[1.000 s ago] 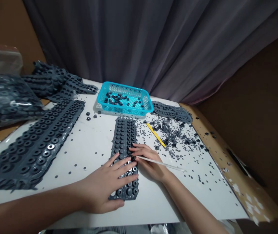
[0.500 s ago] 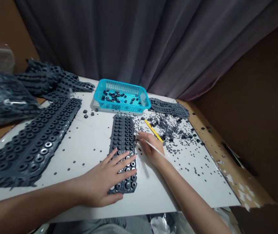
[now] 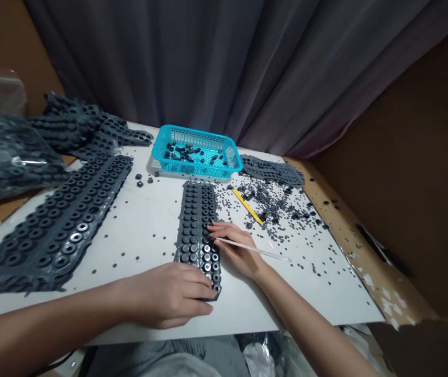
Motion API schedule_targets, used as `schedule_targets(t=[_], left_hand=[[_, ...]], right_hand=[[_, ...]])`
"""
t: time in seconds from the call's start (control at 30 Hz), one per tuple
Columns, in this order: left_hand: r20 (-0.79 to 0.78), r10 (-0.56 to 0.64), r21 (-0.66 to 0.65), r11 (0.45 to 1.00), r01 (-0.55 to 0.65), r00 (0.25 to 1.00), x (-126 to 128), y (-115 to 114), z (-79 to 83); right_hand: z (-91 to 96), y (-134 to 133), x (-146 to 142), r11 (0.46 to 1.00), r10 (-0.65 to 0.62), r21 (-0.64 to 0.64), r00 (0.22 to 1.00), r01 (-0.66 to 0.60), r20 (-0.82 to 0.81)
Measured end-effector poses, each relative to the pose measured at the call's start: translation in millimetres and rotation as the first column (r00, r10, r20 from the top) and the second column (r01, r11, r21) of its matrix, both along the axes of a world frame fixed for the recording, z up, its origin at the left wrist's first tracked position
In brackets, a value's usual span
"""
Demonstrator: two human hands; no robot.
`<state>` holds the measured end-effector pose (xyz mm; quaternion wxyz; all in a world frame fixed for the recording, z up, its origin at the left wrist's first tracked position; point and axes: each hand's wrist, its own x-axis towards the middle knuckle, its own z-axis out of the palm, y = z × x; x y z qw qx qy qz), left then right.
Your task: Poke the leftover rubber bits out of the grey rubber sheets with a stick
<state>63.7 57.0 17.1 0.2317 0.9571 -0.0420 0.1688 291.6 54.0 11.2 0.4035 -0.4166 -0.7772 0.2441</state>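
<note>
In the middle of the white board lies a narrow dark grey rubber sheet [image 3: 192, 230] with rows of round, raised ring-shaped pieces. Across its near end rests my left hand [image 3: 179, 293], fingers drawn together and bent over the sheet, hiding part of it; the thumb is mostly hidden. My right hand [image 3: 237, 248] pinches a thin white stick [image 3: 263, 251] that points back to the right. Its fingertips are over the sheet's right-hand rows, at about mid-length. Whether the stick's tip touches a ring is hidden by the fingers.
Behind the sheet stands a blue basket [image 3: 198, 170] holding small black pieces. Right of it are a yellow strip [image 3: 247, 207], scattered dark discs [image 3: 273, 201] and a flat perforated sheet [image 3: 273, 170]. A wider ringed sheet [image 3: 55, 225] and a filled plastic bag [image 3: 10, 157] lie left.
My left hand has gone from spread fingers to fingers drawn together, nearer the sheet's end. My right hand has moved left and nearer, from beside the sheet to over its right rows.
</note>
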Motion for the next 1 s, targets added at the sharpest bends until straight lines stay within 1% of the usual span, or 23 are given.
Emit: schedule_targets(t=[0.1, 0.17, 0.27, 0.3, 0.37, 0.43, 0.5, 0.57, 0.63, 0.7, 0.77, 0.8, 0.87, 1.0], left_hand=[[-0.012, 0.003, -0.015, 1.000, -0.003, 1.000, 0.1, -0.3, -1.3], [-0.015, 0.015, -0.030, 0.999, -0.015, 1.000, 0.4, -0.7, -1.8], [-0.034, 0.028, -0.049, 0.998, -0.029, 0.999, 0.8, -1.6, -2.3], [-0.040, 0.032, -0.059, 0.998, -0.035, 0.999, 0.9, -1.9, -2.4], [-0.033, 0.033, -0.081, 0.996, -0.035, 0.999, 1.2, -2.4, -2.5], [-0.014, 0.031, -0.100, 0.994, -0.032, 0.999, 1.2, -2.7, -2.7], [0.004, 0.029, -0.111, 0.993, -0.028, 1.000, 1.1, -2.8, -2.8], [0.004, 0.031, -0.119, 0.992, -0.031, 1.000, 0.7, -2.7, -2.9], [-0.004, 0.033, -0.122, 0.992, -0.033, 0.999, 0.2, -2.5, -2.6], [-0.018, 0.029, -0.120, 0.992, -0.031, 0.999, -0.2, -2.2, -2.2], [-0.026, 0.022, -0.123, 0.992, -0.025, 0.999, -0.5, -2.2, -1.9], [-0.031, 0.020, -0.129, 0.991, -0.024, 0.999, -0.7, -2.2, -1.9], [-0.033, 0.020, -0.140, 0.990, -0.024, 0.999, -0.9, -2.3, -2.3], [-0.034, 0.017, -0.148, 0.989, -0.022, 0.999, -0.1, -0.6, -3.5]], right_hand=[[-1.1, -1.2, 2.3, 0.997, 0.039, 0.063, 0.996, -0.043, 0.076], [-2.8, -1.9, 4.0, 0.989, 0.047, 0.127, 0.982, -0.071, 0.184], [-5.3, -1.9, 5.8, 0.972, 0.042, 0.198, 0.922, -0.128, 0.386], [-6.0, -1.6, 6.2, 0.968, 0.037, 0.208, 0.902, -0.139, 0.430], [-7.1, -0.5, 7.0, 0.967, 0.012, 0.221, 0.886, -0.128, 0.464], [-8.5, 1.2, 8.4, 0.971, -0.041, 0.230, 0.894, -0.070, 0.446], [-9.6, 3.0, 10.3, 0.974, -0.124, 0.225, 0.909, 0.035, 0.397], [-9.5, 3.3, 11.6, 0.968, -0.203, 0.206, 0.928, 0.143, 0.312], [-7.2, 0.5, 10.7, 0.969, -0.223, 0.150, 0.958, 0.198, 0.180], [-3.0, -5.6, 7.7, 0.983, -0.179, 0.058, 0.983, 0.176, 0.041], [1.3, -12.9, 3.9, 0.995, -0.100, -0.002, 0.994, 0.100, -0.030], [2.8, -16.0, 2.2, 0.998, -0.062, -0.003, 0.998, 0.062, -0.033], [4.2, -20.1, 0.1, 0.999, -0.011, 0.037, 1.000, 0.011, -0.003], [1.2, -19.1, 0.3, 0.996, 0.015, 0.088, 0.999, -0.019, 0.046]])
